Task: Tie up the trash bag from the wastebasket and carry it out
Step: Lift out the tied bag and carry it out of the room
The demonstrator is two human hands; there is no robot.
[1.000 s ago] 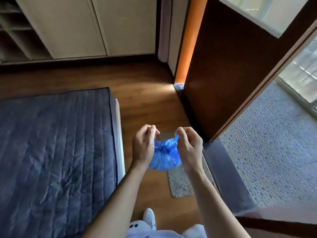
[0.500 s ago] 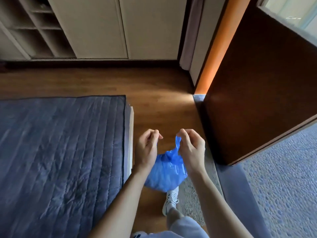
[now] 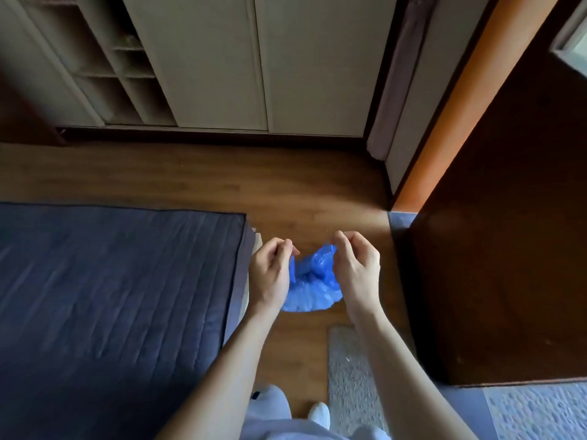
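Head view looks down on the brown wood-plank floor (image 3: pixel 197 182), with my dark blue quilted bed cover (image 3: pixel 111 296) filling the left side and the dark brown wooden door (image 3: pixel 502 249) standing open on the right. Along the far wall runs a beige cabinet with flat doors (image 3: pixel 260 58), and its open shelf compartments (image 3: pixel 127 68) at the left look bare as far as I can tell. Near my white shoe (image 3: pixel 319 414) lies a small grey speckled mat (image 3: pixel 349 376). Between my hands, held up above the floor and just beside the bed's corner, hangs the small crinkled blue plastic trash bag (image 3: pixel 313 285); its mouth is gathered shut, so I cannot see what it holds. My left hand (image 3: pixel 273 274) is curled closed, thumb and fingertips pinching one twisted end of the bag's top. My right hand (image 3: pixel 357 268) is likewise closed in a pinch on the other end, which pokes up beside my fingers. Both ends are drawn a little apart, with the bag's bunched body sagging below them.
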